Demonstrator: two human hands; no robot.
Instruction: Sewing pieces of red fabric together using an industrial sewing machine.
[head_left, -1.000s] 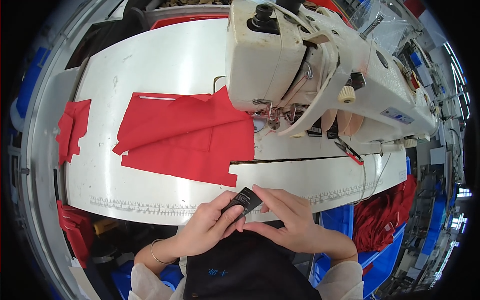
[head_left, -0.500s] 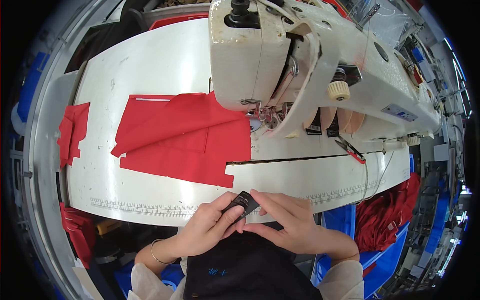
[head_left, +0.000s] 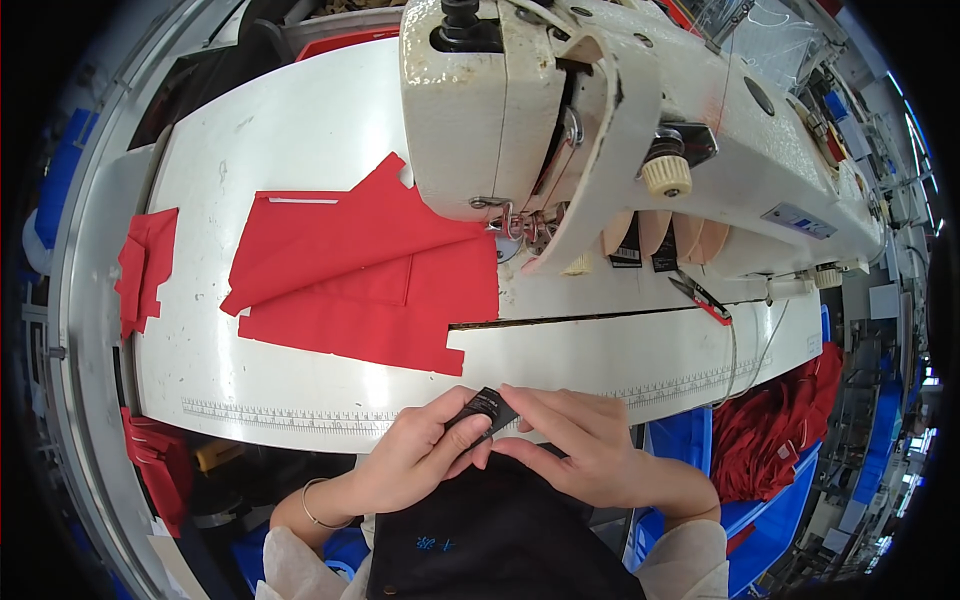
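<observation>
1. Head view: pinching small black rectangular fabric label (head_left: 493, 405) in left hand (head_left: 413, 450) by white flat table's (head_left: 190, 345) near edge; apparently touching it with wide-curved right hand (head_left: 588, 437).
2. Judged in hand, unattached to folded red cloth panel (head_left: 360, 275), farther left; cannot tell stitching done or left.

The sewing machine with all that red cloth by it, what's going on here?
A person's left hand pinches a small black label, and the right hand has its fingertips at the label's edge. The big red fabric piece lies folded on the white sewing table, reaching the sewing machine near its needle. Neither hand touches that fabric.
</observation>
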